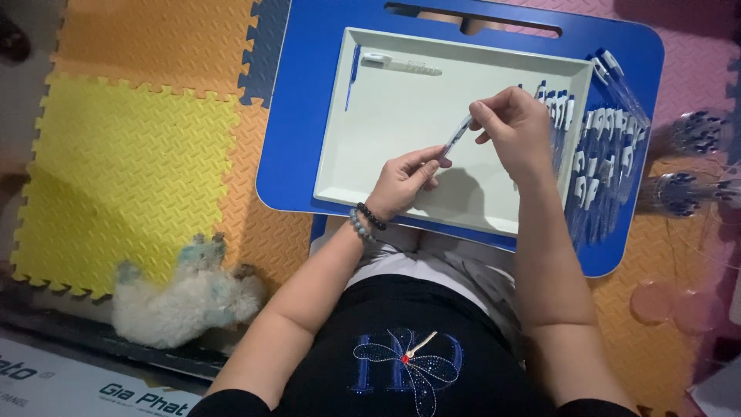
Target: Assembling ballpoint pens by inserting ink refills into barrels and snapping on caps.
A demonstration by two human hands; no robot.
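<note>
Both hands grip one white and blue pen (pixel 457 136) above a pale rectangular tray (pixel 386 131). My left hand (pixel 401 183), with bead bracelets on the wrist, pinches the pen's lower end. My right hand (pixel 515 127) pinches its upper end. The tray rests on a blue lap table (pixel 309 93). A thin blue refill (pixel 353 76) and a white pen barrel (pixel 401 65) lie at the tray's far left.
Several white and blue pens (pixel 606 154) lie in a row along the table's right side. Clear plastic containers with more pens (pixel 695 162) sit further right. Coloured foam mats (pixel 131 154) cover the floor, with a fluffy white dog (pixel 185 297) lying at left.
</note>
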